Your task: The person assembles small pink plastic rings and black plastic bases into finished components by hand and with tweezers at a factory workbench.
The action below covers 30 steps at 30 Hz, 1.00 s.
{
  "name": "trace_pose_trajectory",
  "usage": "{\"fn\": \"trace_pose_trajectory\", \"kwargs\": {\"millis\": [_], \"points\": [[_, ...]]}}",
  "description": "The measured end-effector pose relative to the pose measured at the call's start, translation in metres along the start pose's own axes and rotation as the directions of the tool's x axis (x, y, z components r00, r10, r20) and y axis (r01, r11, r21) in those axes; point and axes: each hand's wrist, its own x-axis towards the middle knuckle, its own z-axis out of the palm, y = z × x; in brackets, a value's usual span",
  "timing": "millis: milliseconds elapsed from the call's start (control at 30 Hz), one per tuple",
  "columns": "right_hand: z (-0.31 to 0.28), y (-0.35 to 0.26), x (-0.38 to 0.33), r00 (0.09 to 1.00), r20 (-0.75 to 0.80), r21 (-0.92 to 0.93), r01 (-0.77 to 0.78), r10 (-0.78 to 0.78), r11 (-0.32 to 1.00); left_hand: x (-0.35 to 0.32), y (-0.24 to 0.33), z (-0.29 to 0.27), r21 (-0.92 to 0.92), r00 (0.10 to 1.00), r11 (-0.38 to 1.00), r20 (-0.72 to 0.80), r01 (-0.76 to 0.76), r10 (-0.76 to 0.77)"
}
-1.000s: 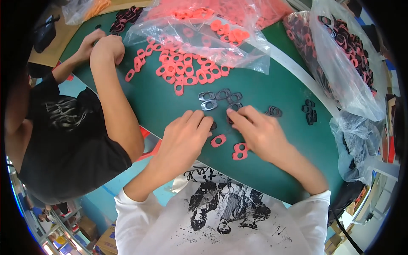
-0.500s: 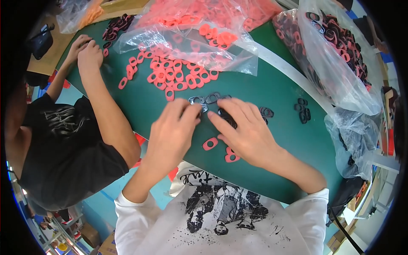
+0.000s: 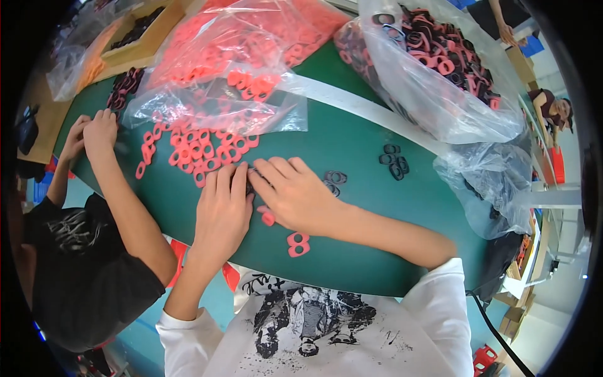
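My left hand [image 3: 223, 210] and my right hand [image 3: 300, 196] meet over the green table, fingers bent down and fingertips close together. A bit of dark piece [image 3: 250, 183] shows between them; the rest is hidden under the fingers, so what each hand grips cannot be made out. Below my right palm a pink ring piece [image 3: 267, 218] is partly covered. Two more pink ring pieces [image 3: 298, 245] touch each other nearer to me. To the right of my right hand lie a few dark oval rings [image 3: 336, 178].
Beyond my hands spreads a heap of pink ring pieces [image 3: 201, 147] by an open clear bag [image 3: 232, 38]. Dark rings [image 3: 394, 162] cluster at right, below a bag of pink-and-black pieces [image 3: 452, 63]. At left, a co-worker's hands [image 3: 94, 133] are near dark pieces.
The view has shifted, so the table's contents sit further left. My hands have come closer together, and the dark rings that showed between them are now mostly covered.
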Motion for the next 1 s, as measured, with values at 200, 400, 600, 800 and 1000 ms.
{"fn": "trace_pose_trajectory", "kwargs": {"millis": [200,400,600,800,1000], "points": [[0.000,-0.002,0.002,0.999,-0.035,-0.033,0.035,-0.036,0.999,-0.003,-0.005,0.006,0.037,0.999,0.999,-0.032,-0.025,0.026],[0.003,0.008,-0.001,0.993,-0.110,0.003,0.054,-0.053,0.999,-0.009,-0.002,-0.003,-0.102,0.998,0.995,-0.069,0.005,-0.013],[0.003,0.012,-0.007,0.993,-0.106,0.007,0.060,-0.059,0.998,-0.023,-0.007,-0.015,-0.580,0.974,0.788,0.038,0.204,-0.224],[-0.001,-0.002,-0.008,0.985,-0.168,-0.072,-0.044,0.031,0.996,-0.023,-0.005,-0.005,-0.841,0.882,-0.530,0.331,0.114,-0.335],[0.003,0.008,-0.015,0.980,-0.178,-0.092,-0.110,0.092,0.990,-0.013,-0.003,-0.001,-0.877,0.839,-0.464,0.344,0.126,-0.421]]}}
